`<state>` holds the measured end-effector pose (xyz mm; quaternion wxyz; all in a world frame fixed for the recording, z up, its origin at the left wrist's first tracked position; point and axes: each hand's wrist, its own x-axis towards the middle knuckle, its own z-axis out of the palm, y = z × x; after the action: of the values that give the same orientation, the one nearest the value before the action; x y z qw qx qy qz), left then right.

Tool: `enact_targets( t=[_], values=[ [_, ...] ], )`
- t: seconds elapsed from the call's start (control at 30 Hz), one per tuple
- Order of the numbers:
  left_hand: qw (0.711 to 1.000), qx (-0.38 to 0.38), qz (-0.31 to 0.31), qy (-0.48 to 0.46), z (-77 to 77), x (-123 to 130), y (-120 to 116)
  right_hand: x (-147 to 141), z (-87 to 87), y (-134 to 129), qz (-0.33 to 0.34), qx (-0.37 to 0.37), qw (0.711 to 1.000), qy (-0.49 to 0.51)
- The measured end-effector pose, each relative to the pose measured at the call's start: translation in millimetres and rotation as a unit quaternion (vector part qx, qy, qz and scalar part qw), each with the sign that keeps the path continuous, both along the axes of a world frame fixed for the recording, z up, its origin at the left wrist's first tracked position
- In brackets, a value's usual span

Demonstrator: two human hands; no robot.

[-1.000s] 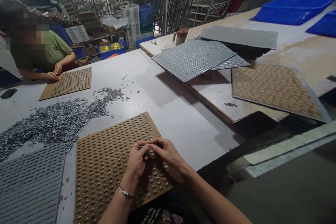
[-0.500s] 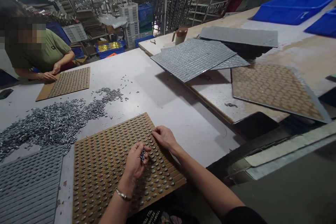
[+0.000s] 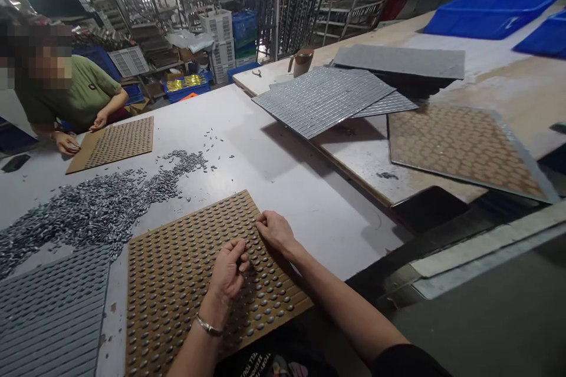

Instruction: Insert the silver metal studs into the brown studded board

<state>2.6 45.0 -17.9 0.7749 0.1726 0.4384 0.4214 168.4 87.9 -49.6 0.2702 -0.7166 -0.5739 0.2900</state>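
A brown grooved board (image 3: pixel 186 271) lies in front of me, set with rows of small grey, shiny, oval pieces. My left hand (image 3: pixel 230 269), with a bracelet at the wrist, is curled closed above the board's right half. The same kind of pieces showed inside it a moment ago; now the fingers mostly cover them. At the board's right edge, my right hand (image 3: pixel 278 231) has thumb and fingers pressed together, touching the end of a row. Whatever is between those fingertips is hidden. Beyond the board spreads a heap of loose oval pieces (image 3: pixel 95 206).
A grey ridged panel (image 3: pixel 48 318) lies left of my board. Across the table a person in a green shirt (image 3: pixel 91 91) has both hands at another studded board (image 3: pixel 119 140). To the right are grey sheets (image 3: pixel 327 97), a patterned panel (image 3: pixel 460 147), a mug (image 3: pixel 303 62) and blue trays (image 3: pixel 490 12).
My left fingers have closed further over the pieces in that hand. The right hand stays at the board's edge. Across the table, the person's hands have moved apart.
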Motion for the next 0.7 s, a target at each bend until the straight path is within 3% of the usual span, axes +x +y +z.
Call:
enact_targets(
  t=[0.1, 0.2, 0.3, 0.37, 0.57, 0.7],
  values=[
    [1.0, 0.017, 0.012, 0.005, 3.6, 2, -1, -2, 10.3, -11, -0.017, 0.049, 0.996, 0.077],
    [0.999, 0.028, 0.014, 0.006, 3.5, 5, -5, -4, 24.2, -35, 0.026, 0.085, 0.98, 0.176],
    [0.999, 0.028, 0.025, 0.021, 0.7, 10, -9, -7, 32.7, -58, 0.071, 0.051, 0.968, 0.233],
    [0.999, 0.021, 0.021, 0.03, -1.4, 13, -11, -9, 33.6, -67, 0.057, 0.039, 0.965, 0.254],
    [0.999, 0.014, -0.042, 0.027, -1.9, 12, -13, -11, 31.4, -74, 0.054, 0.061, 0.949, 0.304],
    [0.997, -0.009, -0.074, 0.007, 2.5, 9, -16, -11, 34.2, -76, 0.024, 0.018, 0.923, 0.384]
  ],
)
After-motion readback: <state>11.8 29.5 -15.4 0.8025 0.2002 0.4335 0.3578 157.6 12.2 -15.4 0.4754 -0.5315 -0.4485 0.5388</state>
